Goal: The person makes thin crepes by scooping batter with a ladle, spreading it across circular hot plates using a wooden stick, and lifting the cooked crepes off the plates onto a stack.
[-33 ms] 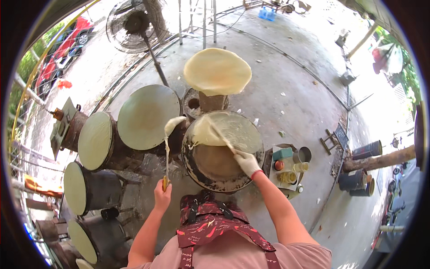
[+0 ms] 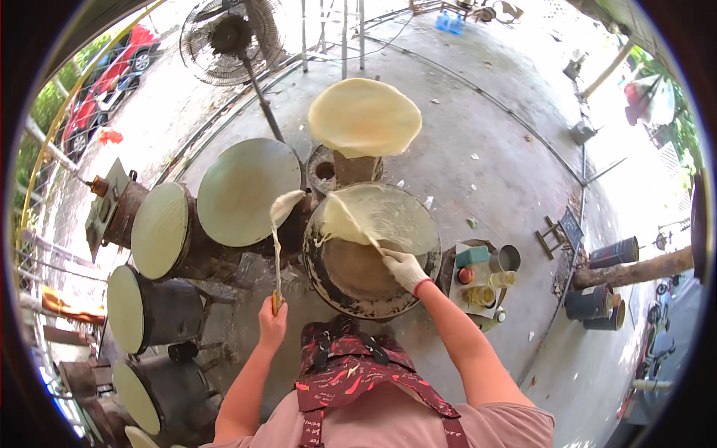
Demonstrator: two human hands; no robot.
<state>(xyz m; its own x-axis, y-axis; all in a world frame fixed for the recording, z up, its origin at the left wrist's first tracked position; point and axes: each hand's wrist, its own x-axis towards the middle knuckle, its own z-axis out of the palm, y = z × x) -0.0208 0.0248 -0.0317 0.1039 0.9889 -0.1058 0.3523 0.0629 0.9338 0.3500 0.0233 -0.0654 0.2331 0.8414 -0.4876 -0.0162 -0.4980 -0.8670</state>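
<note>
My left hand (image 2: 272, 322) grips a long-handled ladle (image 2: 277, 254) by its yellowish end; the bowl is thick with pale batter and hangs left of a round pan (image 2: 311, 278). In the white-gloved right hand (image 2: 404, 270) is a thin stick-like spreader (image 2: 368, 235), its far end buried in batter. Those fingers are closed over the pan's right half. A pale sheet of batter (image 2: 403, 213) coats the pan's far part, torn into ragged strands at the left. The near part shows bare brown metal.
Beyond the pan, a round pale flatbread (image 2: 364, 116) rests on a stand. Round batter-coloured discs (image 2: 250, 193) top several drums along the left. At right, a small table holds a metal cup (image 2: 505, 258), glass jars (image 2: 478, 296) and a green block (image 2: 471, 257). A fan (image 2: 230, 36) stands far left.
My right hand and the spreader have shifted left across the pan, dragging the batter's left side along. The ladle has moved a little left, still in my left hand.
</note>
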